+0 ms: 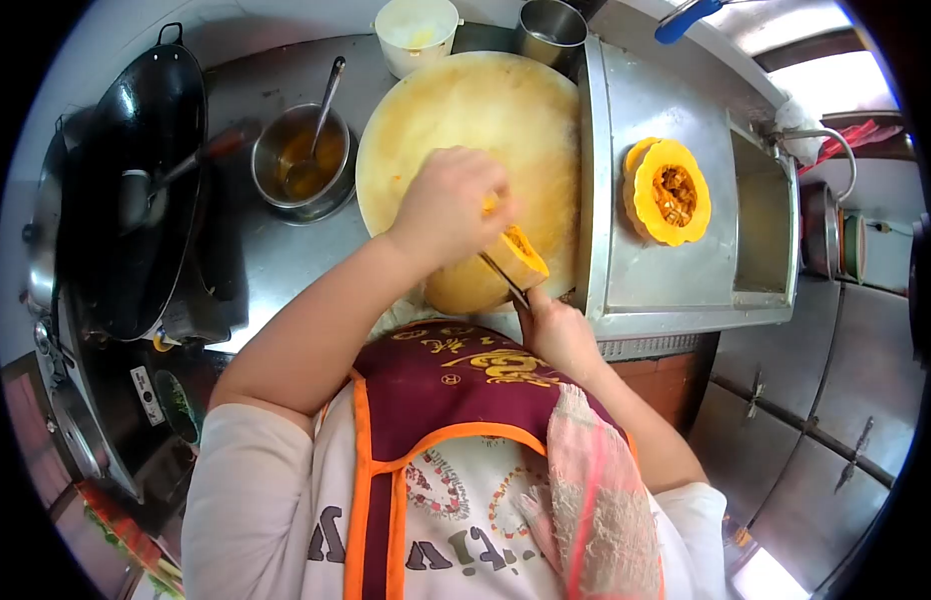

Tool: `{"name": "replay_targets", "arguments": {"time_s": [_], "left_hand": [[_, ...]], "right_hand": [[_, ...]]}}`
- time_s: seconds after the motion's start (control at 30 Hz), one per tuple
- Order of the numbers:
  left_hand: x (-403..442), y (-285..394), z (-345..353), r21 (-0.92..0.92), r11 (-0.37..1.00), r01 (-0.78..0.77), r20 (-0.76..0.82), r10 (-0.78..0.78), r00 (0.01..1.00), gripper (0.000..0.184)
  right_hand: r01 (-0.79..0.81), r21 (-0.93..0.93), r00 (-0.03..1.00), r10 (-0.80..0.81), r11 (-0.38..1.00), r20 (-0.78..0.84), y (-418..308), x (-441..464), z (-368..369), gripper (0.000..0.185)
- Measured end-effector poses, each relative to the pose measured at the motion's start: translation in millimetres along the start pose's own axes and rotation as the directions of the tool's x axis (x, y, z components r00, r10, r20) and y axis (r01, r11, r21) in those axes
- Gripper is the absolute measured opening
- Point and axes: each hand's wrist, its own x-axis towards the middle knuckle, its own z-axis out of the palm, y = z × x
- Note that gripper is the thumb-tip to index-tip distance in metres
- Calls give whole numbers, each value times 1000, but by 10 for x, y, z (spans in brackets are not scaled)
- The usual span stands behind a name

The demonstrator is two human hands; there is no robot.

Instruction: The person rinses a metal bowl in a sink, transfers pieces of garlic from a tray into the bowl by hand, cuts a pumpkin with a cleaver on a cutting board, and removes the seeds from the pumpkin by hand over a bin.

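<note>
My left hand (456,200) is closed over a piece of pumpkin (527,258) near the front of a round chopping board (466,95). Orange flesh shows at the cut side of the piece, and part of it is hidden under my fingers. My right hand (561,335) grips a knife (504,277) at the board's near edge. Its narrow blade points up and left, lying against the pumpkin's lower left side. Over on the steel surface to the right sits a scalloped cut pumpkin (641,195) with its seedy hollow facing up.
Left of the board stands a metal pot (311,200) with a ladle in amber liquid. A black wok (136,250) is farther left. Behind the board are a white bucket (416,35) and a steel container (551,35). A sink basin (764,220) lies to the right.
</note>
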Motion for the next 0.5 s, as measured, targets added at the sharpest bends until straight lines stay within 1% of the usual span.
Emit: {"name": "replay_targets", "arguments": {"time_s": [0.1, 0.13, 0.17, 0.2, 0.23, 0.27, 0.3, 0.37, 0.47, 0.5], "left_hand": [[-62, 269, 24, -103, 975, -199, 156, 213, 965, 28], [-39, 266, 16, -46, 989, -144, 296, 151, 943, 30], [3, 239, 12, 18, 995, -96, 427, 79, 901, 31], [58, 221, -3, 88, 994, -57, 545, 0, 838, 33], [130, 215, -29, 122, 992, -15, 619, -64, 783, 35], [235, 223, -70, 159, 987, 24, 685, -128, 718, 38], [315, 214, -89, 199, 978, 59, 741, -190, 644, 40], [382, 119, -95, 181, 980, 79, 746, -190, 639, 41], [455, 48, -106, 193, 976, 101, 773, -215, 597, 41], [475, 41, -107, 203, 973, 107, 782, -227, 581, 41]], "right_hand": [[-9, 6, 1000, 9, 1000, 3, -22, 86, -34, 26], [-8, 10, 1000, 8, 1000, 0, -30, 97, -42, 27], [-5, -18, 1000, 5, 1000, 5, -38, 105, -60, 28], [-3, -45, 1000, 3, 999, 11, -51, 104, -86, 29], [-2, -72, 1000, 3, 997, 18, -73, 95, -122, 30], [-17, -130, 999, 23, 991, 47, -117, 86, -192, 35], [-68, -127, 994, 78, 990, 72, -147, 77, -251, 31], [-166, -122, 976, 181, 978, 122, -190, 83, -339, 22], [-229, -82, 943, 242, 970, 227, -203, 168, -400, 18], [-255, -53, 936, 261, 965, 236, -224, 184, -402, 16]]}}
